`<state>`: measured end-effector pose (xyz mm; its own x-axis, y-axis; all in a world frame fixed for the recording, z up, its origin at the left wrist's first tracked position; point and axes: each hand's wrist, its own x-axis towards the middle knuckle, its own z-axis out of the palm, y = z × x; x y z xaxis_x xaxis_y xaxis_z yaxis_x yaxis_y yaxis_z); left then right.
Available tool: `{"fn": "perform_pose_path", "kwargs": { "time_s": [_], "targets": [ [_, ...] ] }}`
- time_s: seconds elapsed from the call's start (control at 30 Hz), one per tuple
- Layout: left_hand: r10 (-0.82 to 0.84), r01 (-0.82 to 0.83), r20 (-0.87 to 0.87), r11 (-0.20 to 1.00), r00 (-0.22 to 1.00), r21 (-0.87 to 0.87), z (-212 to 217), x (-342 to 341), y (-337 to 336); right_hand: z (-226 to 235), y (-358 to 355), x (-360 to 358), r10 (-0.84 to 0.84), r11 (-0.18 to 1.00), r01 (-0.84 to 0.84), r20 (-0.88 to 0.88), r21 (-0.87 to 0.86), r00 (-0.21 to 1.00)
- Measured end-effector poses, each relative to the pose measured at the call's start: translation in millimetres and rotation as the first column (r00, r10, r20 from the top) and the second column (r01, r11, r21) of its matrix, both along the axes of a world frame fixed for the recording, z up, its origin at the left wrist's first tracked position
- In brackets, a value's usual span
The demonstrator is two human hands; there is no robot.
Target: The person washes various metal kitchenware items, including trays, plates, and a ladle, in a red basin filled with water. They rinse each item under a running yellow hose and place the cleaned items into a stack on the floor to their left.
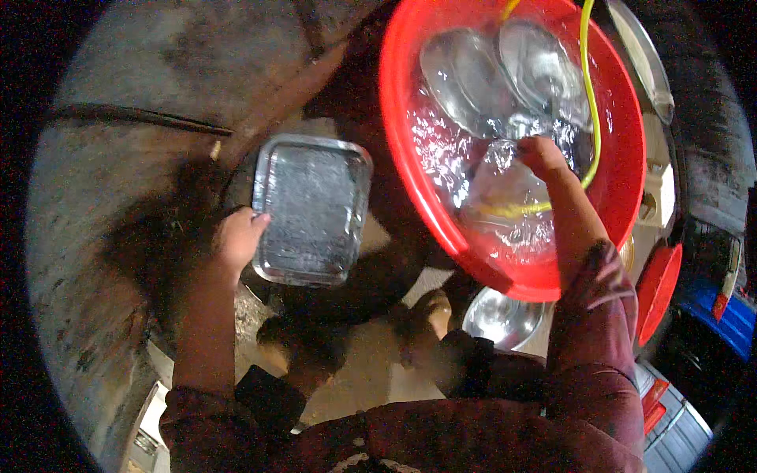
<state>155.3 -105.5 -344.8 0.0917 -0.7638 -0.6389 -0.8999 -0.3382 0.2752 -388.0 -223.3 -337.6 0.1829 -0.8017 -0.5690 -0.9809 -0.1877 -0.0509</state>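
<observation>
My left hand (240,241) grips a rectangular metal tray (311,206) by its left edge, thumb over the rim. The tray has rounded corners and a wet-looking shine, and is held up left of a big red basin (419,194). My right hand (544,158) reaches into the basin at the water, its fingers curled; what they hold, if anything, is hard to make out. Beyond that hand, shiny metal trays (461,83) lie in the rippling water. A yellow hose (590,94) hangs over the far rim and runs down into the water.
A steel bowl (498,319) stands on the floor below the basin's near rim. On the right are a smaller red basin (659,292) and a blue item (719,322). A dark stick (150,116) lies on the stained floor at the left. My feet are below the tray.
</observation>
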Motion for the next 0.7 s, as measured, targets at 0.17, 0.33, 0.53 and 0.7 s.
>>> {"fn": "perform_pose_path", "kwargs": {
  "time_s": [0.17,0.33,0.53,0.7],
  "targets": [
    [-0.211,0.215,0.098,0.976,0.972,-0.027,57.2,-16.1,-34.7,114.2,-35.1,24.7,-0.051,0.951,0.135,0.29,-0.279,0.956],
    [-0.062,-0.082,-0.61,0.975,0.79,-0.205,80.2,-19.1,-65.3,230.5,-29.0,92.2,0.295,0.457,-0.109,0.035,-0.883,0.955],
    [-0.096,-0.347,-0.872,0.892,0.479,-0.289,130.0,-54.1,-61.8,255.4,2.1,175.6,0.302,0.657,0.66,0.929,-0.364,0.211],
    [-0.108,-0.507,-0.861,0.769,0.498,-0.389,110.4,-49.7,-70.0,174.8,23.3,230.8,-0.049,0.828,0.551,0.966,-0.102,0.252]
  ]
}}
